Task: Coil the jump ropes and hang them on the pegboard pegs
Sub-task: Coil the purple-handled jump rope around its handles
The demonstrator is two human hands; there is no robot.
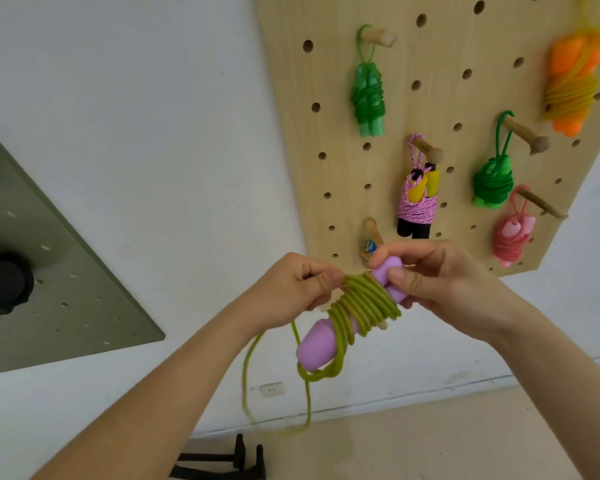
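One rope is in hand, in front of the lower edge of the pegboard (326, 116). Its purple handles (314, 348) lie side by side, bound by an olive cord (361, 306) in some nine or ten turns. The left hand (291, 289) pinches the cord between thumb and forefinger just left of the turns. The right hand (440, 282) has fingers and thumb curled round the handles' upper ends. The loose cord hangs in a loop below.

Five coiled ropes hang on the board: two green (368, 95) (492, 185), one orange and yellow (572, 84), one pink-corded with yellow and black handles (416, 202), and one coral (511, 237). Five pegs show. One bare peg (371, 233) sits just behind the right hand, and its small sticker is too blurred to read.

At left hangs one grey-green board (49, 289). Low on the wall is one outlet (272, 389).
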